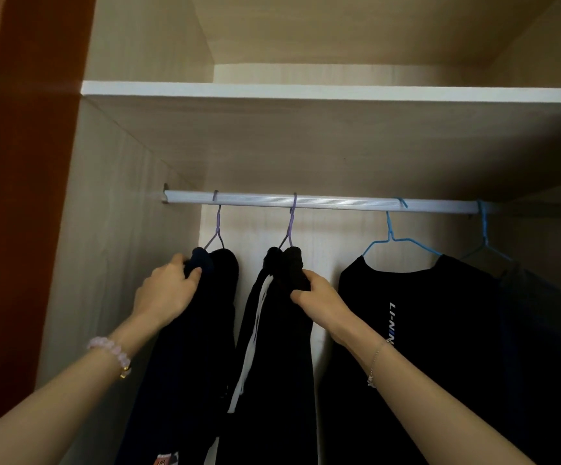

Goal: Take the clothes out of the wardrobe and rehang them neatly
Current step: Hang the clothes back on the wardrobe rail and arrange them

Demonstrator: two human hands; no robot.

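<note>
1. So, starting at the left hand (168, 286): its fingers are curled over the bunched top of the dark garment (205, 330) at the far left, with the thumb pressed on the fabric. That's a proper grip, not just a touch.
2. The right hand (319, 297) is doing the same one hanger over. It's closed round the folded top of the striped trousers (272, 347), just under the hanger's neck.
3. Both pieces hang on purple hangers, the left purple hanger (218, 226) and the second purple hanger (292, 223), and both are hooked over the rail (339, 202). So the clothes are all inside the wardrobe and nothing is off yet.
4. Further right on the same rail, a black T-shirt (423, 330) sits on a blue hanger (400, 241). Another blue hanger (484, 236) at the edge carries something dark.
5. It's pretty murky in there, so I can't say what the leftmost piece is. Probably trousers too.
6. My read on the step is that this is the taking-out part, right at the beginning, with two items grabbed at once.
7. Next move, I reckon: the hooks have to be lifted up and clear of the rail before anything gets pulled outward. Gripping the cloth alone could slide it off the hangers, so shifting the hold up to the hanger necks might be safer.
</note>
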